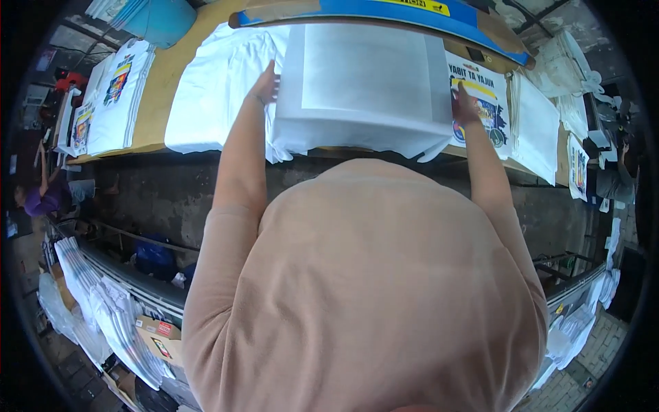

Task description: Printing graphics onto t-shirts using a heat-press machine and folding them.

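Note:
A white T-shirt [357, 134] lies in front of me on the table, its lower edge hanging over the front. On it rests a pale, greyish rectangular sheet [367, 69] with a lighter panel inside. My left hand [263, 85] is at the left side of this shirt, fingers apart and slightly blurred. At the right side is my right hand [466, 107], its thumb raised and fingers loosely spread. It is beside a printed white T-shirt [500, 118]. I see nothing gripped in either hand. More white shirts [213, 89] lie spread to the left.
A long blue box [343, 9] crosses the table's back edge. Stacks of printed shirts [127, 96] lie left and folded white shirts [535, 123] right. A blue bucket [163, 22] stands at the back left. Behind me are racks with white cloth [117, 309]. Other people are at both sides.

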`<state>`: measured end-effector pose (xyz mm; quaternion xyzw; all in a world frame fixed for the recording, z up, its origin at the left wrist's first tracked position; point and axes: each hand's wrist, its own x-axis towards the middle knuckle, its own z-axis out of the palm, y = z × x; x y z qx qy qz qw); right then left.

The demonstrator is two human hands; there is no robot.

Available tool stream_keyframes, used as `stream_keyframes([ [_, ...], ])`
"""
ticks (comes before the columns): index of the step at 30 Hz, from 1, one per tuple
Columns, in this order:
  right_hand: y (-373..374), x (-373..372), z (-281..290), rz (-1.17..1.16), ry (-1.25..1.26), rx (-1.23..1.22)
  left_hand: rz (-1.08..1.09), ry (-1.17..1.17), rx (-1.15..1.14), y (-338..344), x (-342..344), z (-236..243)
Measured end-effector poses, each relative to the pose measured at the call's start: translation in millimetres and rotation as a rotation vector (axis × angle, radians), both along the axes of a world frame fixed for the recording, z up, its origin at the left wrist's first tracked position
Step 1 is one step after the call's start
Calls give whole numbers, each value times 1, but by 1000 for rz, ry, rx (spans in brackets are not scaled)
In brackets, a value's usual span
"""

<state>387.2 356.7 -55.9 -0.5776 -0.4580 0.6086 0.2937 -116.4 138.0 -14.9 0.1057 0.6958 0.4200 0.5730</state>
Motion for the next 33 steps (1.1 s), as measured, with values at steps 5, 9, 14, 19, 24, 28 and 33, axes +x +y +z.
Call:
stream_keyframes([
  [5, -34, 9, 27, -15, 394, -129, 62, -102, 277, -26, -10, -5],
  [9, -43, 35, 87, 212, -43, 130, -36, 24, 355, -48, -36, 22],
  [14, -35, 55, 107, 319, -183, 194, -135, 81, 363, -55, -44, 40],
  [19, -44, 34, 90, 285, -545, 478, -140, 714, 244, -51, -13, 42],
  [24, -100, -7, 80, 359, -602, 1038, -414, 1053, 783, -63, 50, 39],
  [28, -129, -24, 81, 501, -737, 1118, -485, 1434, 688, -75, 80, 36],
  [33, -127, -26, 83, 477, -686, 1112, -465, 1472, 650, -76, 85, 34],
])
